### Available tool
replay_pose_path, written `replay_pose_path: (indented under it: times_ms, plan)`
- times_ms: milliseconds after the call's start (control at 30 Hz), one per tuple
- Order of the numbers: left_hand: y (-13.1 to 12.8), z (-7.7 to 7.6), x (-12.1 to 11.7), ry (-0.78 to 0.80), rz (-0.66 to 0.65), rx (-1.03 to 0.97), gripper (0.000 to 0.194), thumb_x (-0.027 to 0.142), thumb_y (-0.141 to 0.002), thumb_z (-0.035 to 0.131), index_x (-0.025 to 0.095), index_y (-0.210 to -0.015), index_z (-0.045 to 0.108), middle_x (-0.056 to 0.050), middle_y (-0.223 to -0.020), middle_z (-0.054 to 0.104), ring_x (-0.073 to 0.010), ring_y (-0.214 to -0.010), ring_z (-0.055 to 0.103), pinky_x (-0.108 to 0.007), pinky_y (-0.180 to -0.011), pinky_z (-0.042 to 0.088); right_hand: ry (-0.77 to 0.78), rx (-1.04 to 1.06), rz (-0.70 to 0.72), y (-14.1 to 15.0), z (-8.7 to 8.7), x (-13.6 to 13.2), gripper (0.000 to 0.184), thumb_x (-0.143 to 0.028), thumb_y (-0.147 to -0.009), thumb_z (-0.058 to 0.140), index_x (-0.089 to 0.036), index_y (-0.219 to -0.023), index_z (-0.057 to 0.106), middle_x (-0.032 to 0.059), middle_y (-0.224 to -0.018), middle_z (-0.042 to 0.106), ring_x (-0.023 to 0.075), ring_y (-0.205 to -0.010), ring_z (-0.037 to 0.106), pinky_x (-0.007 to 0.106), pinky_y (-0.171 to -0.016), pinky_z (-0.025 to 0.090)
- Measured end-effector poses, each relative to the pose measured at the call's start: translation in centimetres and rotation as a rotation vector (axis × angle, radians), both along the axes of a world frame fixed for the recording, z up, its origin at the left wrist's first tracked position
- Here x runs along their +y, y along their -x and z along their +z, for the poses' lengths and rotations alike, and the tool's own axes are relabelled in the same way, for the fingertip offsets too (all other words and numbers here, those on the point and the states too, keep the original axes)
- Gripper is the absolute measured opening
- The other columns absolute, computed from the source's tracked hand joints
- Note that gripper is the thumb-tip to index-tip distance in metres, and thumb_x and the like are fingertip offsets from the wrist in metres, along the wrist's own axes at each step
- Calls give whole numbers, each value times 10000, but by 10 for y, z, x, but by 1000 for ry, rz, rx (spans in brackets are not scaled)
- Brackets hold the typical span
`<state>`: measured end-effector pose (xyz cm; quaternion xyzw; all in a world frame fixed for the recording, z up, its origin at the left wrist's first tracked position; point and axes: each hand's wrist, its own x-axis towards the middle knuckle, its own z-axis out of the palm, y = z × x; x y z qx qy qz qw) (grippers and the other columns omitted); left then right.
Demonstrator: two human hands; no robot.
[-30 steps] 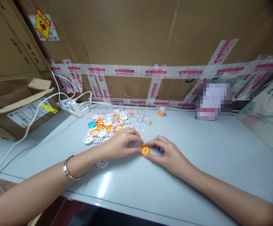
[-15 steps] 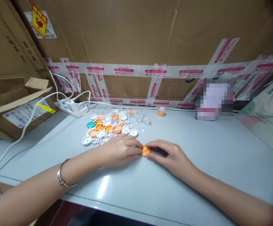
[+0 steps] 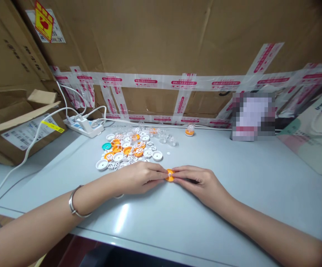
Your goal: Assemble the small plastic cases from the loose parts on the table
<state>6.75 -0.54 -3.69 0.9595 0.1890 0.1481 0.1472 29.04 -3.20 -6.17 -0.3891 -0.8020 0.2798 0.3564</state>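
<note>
A small round orange plastic cap (image 3: 170, 179) is pinched between my two hands, low over the tabletop. A little whitish piece shows at its middle, too small to name. My left hand (image 3: 142, 178) has its fingertips on the cap's left side. From the right, the thumb and fingers of my right hand (image 3: 202, 181) grip the opposite rim and reach in toward the whitish piece. Beyond my left hand lies a pile of loose white caps (image 3: 157, 155), orange caps (image 3: 127, 150), white openwork discs (image 3: 148, 153) and clear domes (image 3: 172, 141).
An assembled orange-and-white piece with a clear dome (image 3: 189, 130) stands at the back. A power strip (image 3: 84, 128) with white cables and an open cardboard box (image 3: 24, 129) are at left. A large taped carton (image 3: 149, 44) backs the table; a blurred upright object (image 3: 252, 116) and bag (image 3: 313, 129) stand right.
My right fingers have closed in over the orange cap toward its middle, nearer the left fingertips. The cap has shifted slightly and shows less of its surface.
</note>
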Motion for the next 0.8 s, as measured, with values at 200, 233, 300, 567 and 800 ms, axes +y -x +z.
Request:
replay_pose_path:
  times_ms: [200, 233, 300, 567, 800]
  plan:
    - [0, -3, 1, -7, 13, -22, 296, 126, -894, 411, 151, -1116, 605, -100, -1075, 638, -171, -943, 624, -276, -818, 514, -21, -21, -8, 1, 2, 1, 221, -158, -804, 613, -296, -929, 732, 12, -951, 720, 161, -854, 674, 265, -783, 539]
    - [0, -3, 1, -10, 16, -21, 295, 127, -894, 411, 152, -1113, 607, -99, -1076, 637, -171, -942, 623, -276, -818, 514, -29, -22, -7, 1, 2, 1, 220, -158, -804, 613, -295, -928, 732, 13, -946, 718, 158, -846, 674, 262, -776, 540]
    - [0, -4, 1, -14, 21, -17, 293, 133, -897, 407, 151, -1108, 609, -98, -1077, 635, -171, -943, 620, -277, -820, 512, -43, -27, -4, 1, 2, 1, 218, -159, -806, 613, -293, -930, 731, 13, -941, 715, 154, -839, 671, 258, -769, 538]
    - [-1, -4, 1, -29, 11, -26, 297, 109, -876, 416, 136, -1087, 623, -102, -1055, 634, -175, -925, 617, -273, -816, 511, -64, -57, 6, 1, 1, 1, 192, -157, -807, 609, -258, -906, 737, 32, -941, 697, 157, -842, 662, 260, -759, 539]
    - [-2, -6, -1, -56, 16, 10, 290, 119, -890, 406, 105, -1080, 625, -116, -1056, 628, -185, -928, 613, -271, -813, 505, -109, -105, 16, 1, 0, 1, 194, -150, -823, 577, -225, -912, 732, 51, -936, 689, 164, -843, 657, 269, -756, 539]
